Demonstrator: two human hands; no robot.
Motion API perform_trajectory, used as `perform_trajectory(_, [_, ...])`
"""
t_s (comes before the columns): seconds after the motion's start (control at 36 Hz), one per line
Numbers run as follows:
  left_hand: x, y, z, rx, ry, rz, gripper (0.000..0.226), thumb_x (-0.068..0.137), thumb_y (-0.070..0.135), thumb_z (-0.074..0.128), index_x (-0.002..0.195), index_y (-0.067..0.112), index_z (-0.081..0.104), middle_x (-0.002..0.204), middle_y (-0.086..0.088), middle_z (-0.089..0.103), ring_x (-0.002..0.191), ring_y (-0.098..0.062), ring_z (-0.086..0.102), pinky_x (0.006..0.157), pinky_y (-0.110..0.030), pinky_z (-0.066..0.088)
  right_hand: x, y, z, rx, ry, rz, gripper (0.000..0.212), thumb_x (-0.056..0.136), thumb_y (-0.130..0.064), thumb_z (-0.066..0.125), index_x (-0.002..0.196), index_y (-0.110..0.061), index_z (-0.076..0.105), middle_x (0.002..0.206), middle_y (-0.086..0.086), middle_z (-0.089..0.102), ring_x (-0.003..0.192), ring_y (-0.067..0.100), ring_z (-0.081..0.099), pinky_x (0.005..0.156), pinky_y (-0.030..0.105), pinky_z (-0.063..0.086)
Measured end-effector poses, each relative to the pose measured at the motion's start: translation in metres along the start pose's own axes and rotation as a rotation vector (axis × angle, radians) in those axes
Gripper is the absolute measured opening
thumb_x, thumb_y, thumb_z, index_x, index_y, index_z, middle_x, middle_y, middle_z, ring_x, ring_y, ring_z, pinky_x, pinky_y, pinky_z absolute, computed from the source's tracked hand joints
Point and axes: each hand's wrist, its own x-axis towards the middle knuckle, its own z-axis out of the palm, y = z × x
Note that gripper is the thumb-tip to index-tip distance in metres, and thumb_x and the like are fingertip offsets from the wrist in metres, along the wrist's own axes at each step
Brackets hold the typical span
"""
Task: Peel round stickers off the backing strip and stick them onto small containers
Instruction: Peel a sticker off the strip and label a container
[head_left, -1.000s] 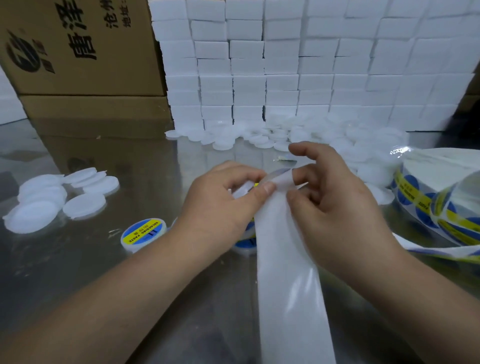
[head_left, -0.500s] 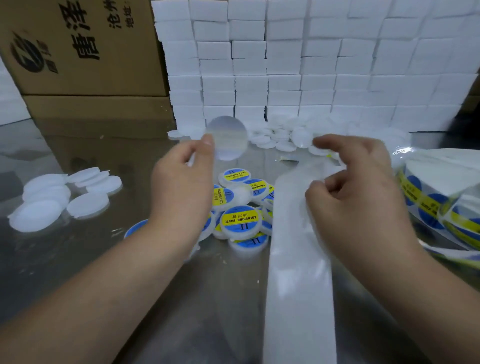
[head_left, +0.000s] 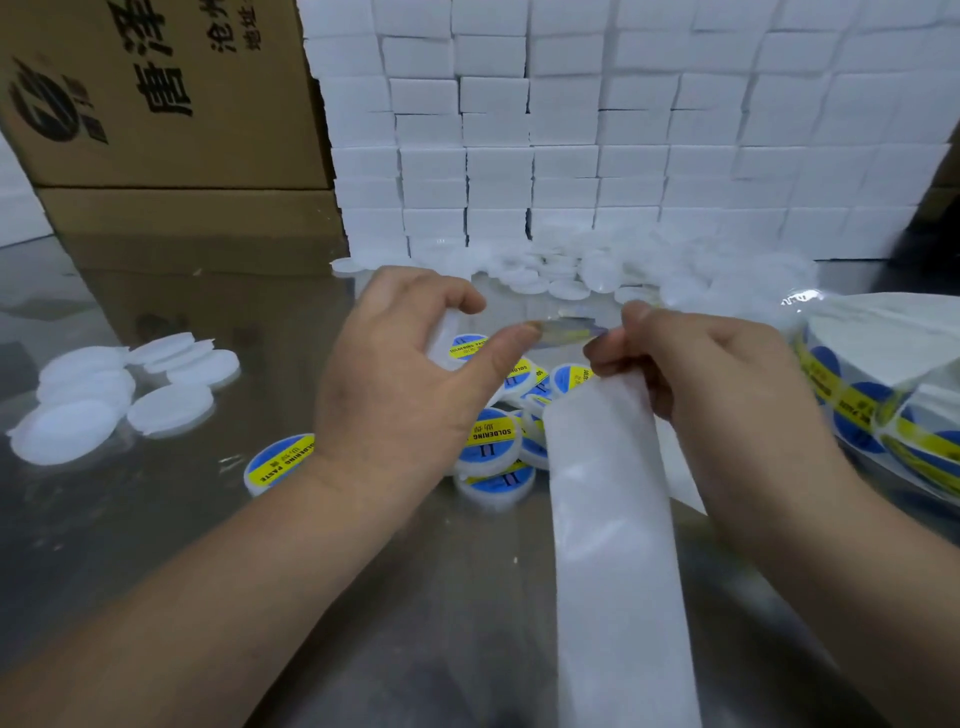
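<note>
1. Now, blank containers (head_left: 171, 410) are seen at 9 o'clock, unlabelled. One labelled container (head_left: 278, 462) lies just beside the left wrist.
2. Left hand (head_left: 400, 374): fingers are curled and the thumb tip is set on the left edge of the sticker (head_left: 566, 330). Something white is glimpsed inside the curl; whether it is a container cannot be told.
3. The sticker is held edge-on in the air at 12 o'clock, above the labelled pile (head_left: 488, 441). It is judged to be peeled free of the backing strip (head_left: 618, 545).
4. Right hand (head_left: 727, 374): fingers are wrapped round the strip's top end, with fingertips at the sticker's right edge. A sticker roll (head_left: 883, 405) is seen at 3 o'clock.
5. Risk: with both edges gripped, the sticker could be folded onto itself or stuck to skin. A creased or off-centre label is likely if it is laid down tilted.
6. Surface: a shiny, reflective metal table (head_left: 156, 545). Cardboard boxes (head_left: 171, 104) are stacked at 10 o'clock and a wall of white blocks (head_left: 623, 130) at 12 to 2.
</note>
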Motion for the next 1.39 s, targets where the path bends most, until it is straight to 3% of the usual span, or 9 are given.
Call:
perform_trajectory(0.25, [0.003, -0.001, 0.002, 0.102, -0.063, -0.066, 0.041, 0.060, 0.051, 0.073, 0.087, 0.033, 0.047, 0.087, 0.021, 0.040, 0.087, 0.008, 0.037, 0.066, -0.009, 0.031, 0.003, 0.004, 0.002, -0.030, 0.029, 0.050, 0.016, 0.079, -0.021, 0.065, 0.064, -0.025, 0.069, 0.058, -0.003, 0.067, 0.053, 0.006, 0.056, 0.055, 0.024, 0.045])
perform_trajectory(0.36, [0.006, -0.009, 0.004, 0.116, -0.072, -0.197, 0.021, 0.080, 0.018, 0.058, 0.092, 0.032, 0.047, 0.099, 0.012, 0.046, 0.081, 0.004, 0.046, 0.059, -0.014, 0.032, 0.006, 0.008, 0.000, -0.072, 0.119, -0.025, 0.026, 0.083, -0.023, 0.062, 0.060, -0.033, 0.068, 0.049, -0.014, 0.059, 0.046, -0.002, 0.046, 0.046, 0.014, 0.039])
perform_trajectory(0.42, [0.011, -0.008, 0.002, -0.133, -0.039, -0.399, 0.017, 0.086, 0.012, 0.046, 0.092, 0.028, 0.051, 0.095, 0.006, 0.052, 0.065, 0.004, 0.051, 0.051, -0.007, 0.038, 0.007, 0.005, -0.003, -0.034, 0.150, -0.049, 0.028, 0.083, -0.024, 0.062, 0.059, -0.038, 0.068, 0.050, -0.013, 0.057, 0.047, -0.001, 0.045, 0.047, 0.014, 0.038])
perform_trajectory(0.61, [0.014, 0.004, 0.003, -1.174, -0.188, -0.860, 0.027, 0.096, 0.025, 0.038, 0.101, 0.012, 0.061, 0.088, -0.012, 0.070, 0.073, -0.023, 0.068, 0.072, -0.038, 0.056, 0.003, 0.007, 0.006, -0.025, -0.097, -0.007, 0.021, 0.080, -0.021, 0.063, 0.062, -0.030, 0.069, 0.057, -0.001, 0.058, 0.056, 0.009, 0.048, 0.056, 0.026, 0.038])
perform_trajectory(0.75, [0.011, 0.002, 0.004, -1.120, -0.386, -0.808, 0.036, 0.096, 0.038, 0.030, 0.102, 0.023, 0.063, 0.081, -0.005, 0.071, 0.071, -0.020, 0.067, 0.059, -0.030, 0.055, 0.001, 0.009, 0.007, -0.031, -0.140, -0.027, 0.018, 0.079, -0.024, 0.063, 0.064, -0.033, 0.069, 0.061, 0.000, 0.059, 0.058, 0.009, 0.048, 0.061, 0.029, 0.039])
perform_trajectory(0.89, [0.014, 0.001, 0.007, -0.972, -0.220, -0.973, 0.039, 0.097, 0.033, 0.036, 0.077, 0.013, 0.063, 0.064, -0.005, 0.067, 0.049, -0.014, 0.063, 0.042, -0.023, 0.051, 0.001, 0.004, 0.006, 0.042, -0.101, -0.037, 0.022, 0.080, -0.020, 0.062, 0.064, -0.032, 0.071, 0.065, 0.005, 0.067, 0.062, 0.012, 0.053, 0.064, 0.030, 0.043])
perform_trajectory(1.06, [0.014, 0.000, 0.010, -1.186, -0.187, -1.218, 0.040, 0.099, 0.028, 0.036, 0.119, -0.004, 0.049, 0.090, -0.024, 0.066, 0.058, -0.026, 0.068, 0.044, -0.034, 0.055, -0.001, 0.004, 0.008, 0.073, -0.119, 0.006, 0.032, 0.081, -0.016, 0.061, 0.056, -0.032, 0.070, 0.055, -0.009, 0.064, 0.057, 0.005, 0.054, 0.057, 0.022, 0.045])
perform_trajectory(1.17, [0.017, -0.002, 0.007, -1.397, -0.159, -1.189, 0.038, 0.094, 0.013, 0.033, 0.128, -0.004, 0.036, 0.120, -0.030, 0.055, 0.089, -0.036, 0.067, 0.063, -0.044, 0.058, -0.001, 0.003, 0.006, 0.112, -0.117, 0.031, 0.032, 0.082, -0.015, 0.061, 0.055, -0.029, 0.071, 0.052, -0.009, 0.059, 0.052, 0.004, 0.051, 0.047, 0.013, 0.042])
perform_trajectory(1.39, [0.015, 0.003, 0.007, -1.365, -0.225, -1.027, 0.048, 0.076, -0.008, 0.027, 0.115, 0.013, 0.045, 0.121, -0.024, 0.049, 0.089, -0.039, 0.059, 0.063, -0.031, 0.056, -0.001, 0.002, 0.006, 0.126, -0.125, 0.011, 0.034, 0.082, -0.015, 0.060, 0.052, -0.029, 0.069, 0.054, -0.007, 0.061, 0.060, 0.008, 0.057, 0.057, 0.020, 0.048])
